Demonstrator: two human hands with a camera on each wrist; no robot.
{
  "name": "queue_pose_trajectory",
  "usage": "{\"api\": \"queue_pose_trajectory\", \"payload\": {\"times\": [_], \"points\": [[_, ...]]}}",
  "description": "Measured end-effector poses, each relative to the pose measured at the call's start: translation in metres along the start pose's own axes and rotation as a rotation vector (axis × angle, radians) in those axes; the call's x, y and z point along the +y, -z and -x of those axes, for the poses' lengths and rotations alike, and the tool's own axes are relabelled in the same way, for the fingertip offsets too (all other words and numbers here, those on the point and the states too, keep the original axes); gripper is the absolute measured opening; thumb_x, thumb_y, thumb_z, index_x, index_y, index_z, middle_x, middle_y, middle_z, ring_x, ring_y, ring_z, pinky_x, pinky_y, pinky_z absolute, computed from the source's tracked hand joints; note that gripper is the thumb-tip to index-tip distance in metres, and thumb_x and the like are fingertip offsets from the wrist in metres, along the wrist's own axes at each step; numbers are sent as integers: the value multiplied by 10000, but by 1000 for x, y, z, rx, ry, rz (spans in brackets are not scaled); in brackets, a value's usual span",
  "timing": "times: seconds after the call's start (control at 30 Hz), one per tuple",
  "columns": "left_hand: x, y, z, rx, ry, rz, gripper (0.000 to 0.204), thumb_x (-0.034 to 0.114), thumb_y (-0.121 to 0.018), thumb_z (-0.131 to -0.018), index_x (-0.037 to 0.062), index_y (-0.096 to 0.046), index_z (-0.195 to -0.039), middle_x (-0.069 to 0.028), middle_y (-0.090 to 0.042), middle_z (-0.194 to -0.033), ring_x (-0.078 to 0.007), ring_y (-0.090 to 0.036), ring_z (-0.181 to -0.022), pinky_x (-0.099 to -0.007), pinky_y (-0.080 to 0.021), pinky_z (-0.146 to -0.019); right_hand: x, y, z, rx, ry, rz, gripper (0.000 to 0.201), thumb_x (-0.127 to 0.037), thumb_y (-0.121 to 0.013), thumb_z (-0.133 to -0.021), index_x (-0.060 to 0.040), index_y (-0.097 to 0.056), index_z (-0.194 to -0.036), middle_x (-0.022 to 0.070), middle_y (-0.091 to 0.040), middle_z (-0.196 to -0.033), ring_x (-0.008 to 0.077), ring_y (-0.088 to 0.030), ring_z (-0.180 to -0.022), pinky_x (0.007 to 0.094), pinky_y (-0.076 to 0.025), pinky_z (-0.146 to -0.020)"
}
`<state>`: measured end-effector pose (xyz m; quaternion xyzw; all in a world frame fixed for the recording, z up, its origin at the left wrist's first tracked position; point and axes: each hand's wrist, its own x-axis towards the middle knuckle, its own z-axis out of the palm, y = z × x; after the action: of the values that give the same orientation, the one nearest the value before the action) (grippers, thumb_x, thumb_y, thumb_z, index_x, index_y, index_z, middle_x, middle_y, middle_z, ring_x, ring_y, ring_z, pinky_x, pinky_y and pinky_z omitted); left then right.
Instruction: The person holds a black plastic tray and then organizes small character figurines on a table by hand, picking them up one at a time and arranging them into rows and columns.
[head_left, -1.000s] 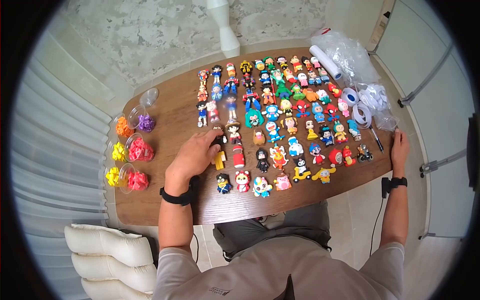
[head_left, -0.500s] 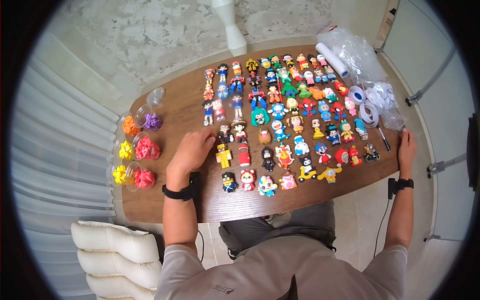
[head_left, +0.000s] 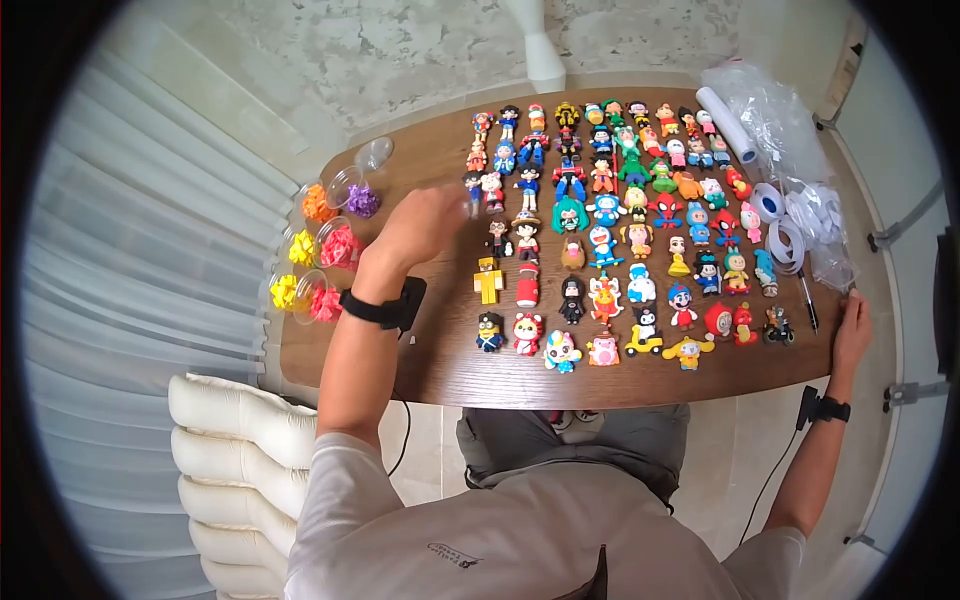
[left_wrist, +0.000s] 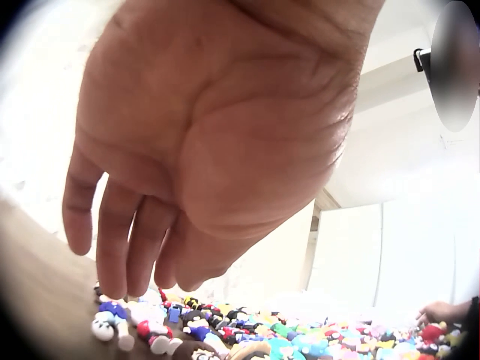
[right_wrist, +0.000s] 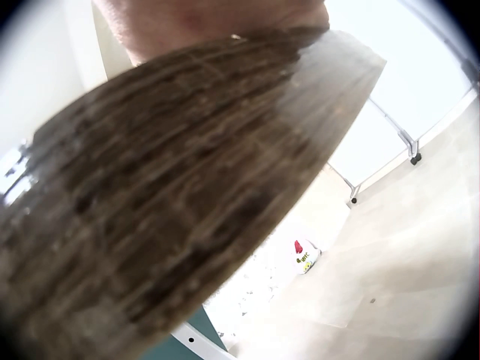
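Rows of small toy figures cover the wooden table (head_left: 430, 350). My left hand (head_left: 425, 228) hovers at the left edge of the rows, beside a blue-clad figure (head_left: 473, 187) and a white and red figure (head_left: 492, 192). In the left wrist view the palm of the left hand (left_wrist: 202, 135) faces the camera, fingers pointing down loosely above the figures (left_wrist: 196, 327), holding nothing. At the table's right edge rests my right hand (head_left: 851, 330), near a pen (head_left: 808, 303); the right wrist view shows only part of this hand (right_wrist: 217, 26) over the tabletop (right_wrist: 172, 180).
Clear cups with orange (head_left: 319, 204), purple (head_left: 363, 201), yellow (head_left: 303, 248) and red pieces (head_left: 341, 249) lie at the table's left end. A white roll (head_left: 727, 125), tape rolls (head_left: 786, 246) and clear plastic bags (head_left: 775, 110) are at the right. A cream padded seat (head_left: 243, 430) stands lower left.
My left hand has left the dark-haired figure above the yellow one and moved up the table along the rows. The head view has shifted, so the table appears farther right. The right hand stays at the edge.
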<state>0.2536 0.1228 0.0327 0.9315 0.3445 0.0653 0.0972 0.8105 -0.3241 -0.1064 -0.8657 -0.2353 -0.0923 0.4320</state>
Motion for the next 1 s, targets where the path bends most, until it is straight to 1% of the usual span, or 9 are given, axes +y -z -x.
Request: {"api": "queue_pose_trajectory", "payload": {"times": [0.07,0.17,0.27,0.37,0.47,0.57,0.67,0.77,1.0], "points": [[6,-4,-15,8,-38,21,275,171,-576,-941,37,-654,-1167,-240,-698,-1008,-436,-656,-969,-523,-505,-852,-1,2,1,9,4,25,418,-403,-549,-1037,-12,-673,-1116,68,-678,-904,155,-606,-880,306,-470,-852],[17,-12,-42,-33,-10,22,337,146,-581,-927,61,-632,-1250,-220,-700,-1083,-426,-650,-1026,-509,-508,-894,0,2,1,-10,-16,-24,423,-409,-550,-1035,-12,-673,-1115,71,-682,-908,158,-611,-888,306,-469,-858],[-1,-37,-79,26,-128,-66,393,126,-556,-935,57,-600,-1320,-242,-674,-1174,-428,-625,-1101,-478,-486,-963,-10,1,6,16,-28,-53,427,-417,-548,-1033,-17,-672,-1116,70,-682,-909,158,-613,-891,305,-468,-863],[0,-50,-100,118,-165,-216,366,142,-548,-948,71,-630,-1297,-223,-690,-1150,-414,-626,-1114,-471,-481,-986,-18,4,9,21,-47,-40,422,-417,-545,-1034,-23,-670,-1117,60,-676,-903,159,-610,-886,302,-467,-859],[4,-50,-123,18,-80,-277,320,179,-564,-953,101,-676,-1242,-186,-713,-1117,-386,-649,-1089,-467,-503,-971,-20,4,8,31,-44,-12,415,-414,-542,-1036,-28,-671,-1115,52,-673,-898,157,-610,-885,298,-466,-857],[21,-40,-132,9,111,-258,270,225,-594,-946,123,-717,-1163,-153,-729,-1093,-360,-668,-1066,-462,-526,-936,-20,5,7,7,-56,-9,412,-415,-543,-1034,-32,-673,-1117,50,-678,-902,156,-614,-892,297,-466,-858],[17,-45,-144,-20,160,-230,251,267,-643,-922,136,-729,-1118,-133,-737,-1078,-330,-685,-1045,-440,-544,-907,-19,4,8,17,-50,-28,410,-416,-543,-1034,-36,-673,-1115,47,-676,-902,153,-612,-892,297,-466,-857],[14,-53,-157,-64,198,-217,255,297,-679,-899,141,-740,-1090,-130,-739,-1075,-313,-689,-1052,-423,-542,-910,-21,3,9,25,-60,-46,408,-415,-541,-1035,-35,-671,-1113,46,-674,-903,152,-609,-887,296,-465,-856],[10,-69,-180,-85,318,-248,261,326,-697,-874,145,-766,-1049,-127,-746,-1063,-304,-699,-1041,-433,-546,-905,-22,5,8,1,-53,-24,397,-397,-544,-1036,-29,-678,-1103,50,-681,-904,152,-613,-889,293,-466,-857]]}}
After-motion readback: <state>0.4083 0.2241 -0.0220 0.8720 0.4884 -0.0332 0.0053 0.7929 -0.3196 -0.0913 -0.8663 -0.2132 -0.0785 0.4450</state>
